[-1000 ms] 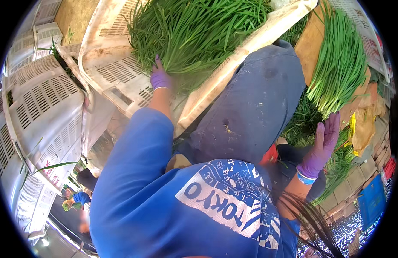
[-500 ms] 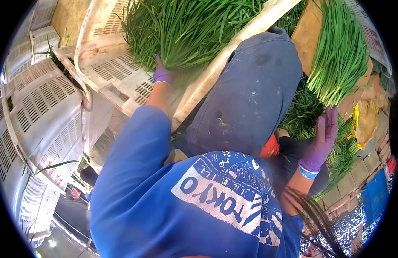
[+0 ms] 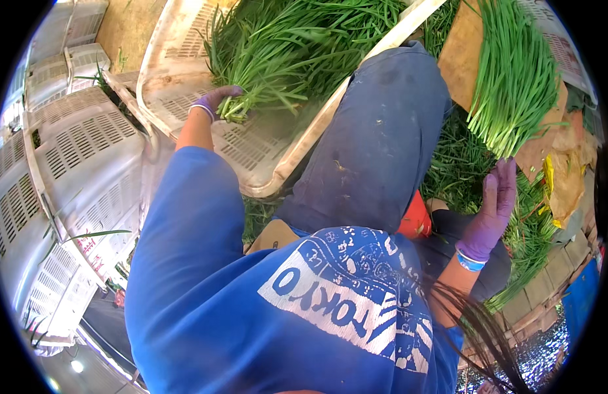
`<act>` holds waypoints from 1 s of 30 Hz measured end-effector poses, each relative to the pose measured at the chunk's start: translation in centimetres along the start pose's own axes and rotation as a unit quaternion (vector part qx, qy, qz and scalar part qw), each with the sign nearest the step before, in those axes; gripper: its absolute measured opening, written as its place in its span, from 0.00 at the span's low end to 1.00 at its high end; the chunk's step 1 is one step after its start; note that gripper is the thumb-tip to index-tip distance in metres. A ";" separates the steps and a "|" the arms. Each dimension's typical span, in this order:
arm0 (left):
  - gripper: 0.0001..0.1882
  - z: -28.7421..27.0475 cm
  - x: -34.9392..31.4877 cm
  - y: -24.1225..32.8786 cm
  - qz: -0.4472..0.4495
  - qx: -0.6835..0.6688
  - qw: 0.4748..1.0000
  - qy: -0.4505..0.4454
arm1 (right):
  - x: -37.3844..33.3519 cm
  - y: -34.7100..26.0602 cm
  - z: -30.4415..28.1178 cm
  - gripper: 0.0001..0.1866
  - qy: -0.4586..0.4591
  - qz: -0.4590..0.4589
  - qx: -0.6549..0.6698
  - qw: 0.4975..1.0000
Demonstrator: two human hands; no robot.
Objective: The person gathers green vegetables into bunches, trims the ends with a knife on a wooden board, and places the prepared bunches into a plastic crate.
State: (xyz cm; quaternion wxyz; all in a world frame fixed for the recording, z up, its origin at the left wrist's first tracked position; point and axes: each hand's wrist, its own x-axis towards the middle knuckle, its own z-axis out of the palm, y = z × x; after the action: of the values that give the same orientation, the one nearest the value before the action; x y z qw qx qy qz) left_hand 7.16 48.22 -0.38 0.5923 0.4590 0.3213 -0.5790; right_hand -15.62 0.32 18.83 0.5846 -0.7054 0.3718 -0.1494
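My left hand [image 3: 216,102], in a purple glove, is closed around the cut ends of some garlic chives [image 3: 258,92] at the near left side of a white slotted crate [image 3: 251,148]. More chives fill the far part of that crate. On the right, a neat bundle of garlic chives [image 3: 514,79] lies on a wooden board [image 3: 460,59], its pale ends toward me. My right hand [image 3: 491,213], also purple-gloved, has its fingers stretched out. Its fingertips are right at the bundle's pale ends.
Several white slotted crates [image 3: 87,141] are stacked at the left. Loose greens [image 3: 458,164] lie beyond my knee and by the right hand. A torn brown paper piece [image 3: 566,190] and a blue object [image 3: 582,295] are at the far right. Something red [image 3: 415,217] shows beside my leg.
My left hand has moved left within the crate, and cut chive ends now show beside it. The right hand stays nearly still at the bundle's ends.
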 end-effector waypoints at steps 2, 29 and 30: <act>0.18 3.9 -1.9 -0.7 0.031 -0.049 0.996 0.068 | 0.0 0.1 -0.2 0.25 -0.001 -0.011 0.003 1.000; 0.32 11.2 3.7 -7.6 0.183 0.803 0.563 0.067 | -1.5 0.6 -3.0 0.25 0.017 -0.077 0.071 0.994; 0.27 9.8 5.6 -8.0 0.150 0.768 0.620 0.054 | -1.2 1.8 -3.6 0.26 0.015 -0.077 0.083 0.993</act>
State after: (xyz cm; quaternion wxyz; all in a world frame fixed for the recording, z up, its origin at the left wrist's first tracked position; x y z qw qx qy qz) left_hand -1.51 37.81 -3.18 0.0838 0.8193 -0.2825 -0.4919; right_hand -19.36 -1.48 18.34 0.6225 -0.6784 0.3117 -0.2349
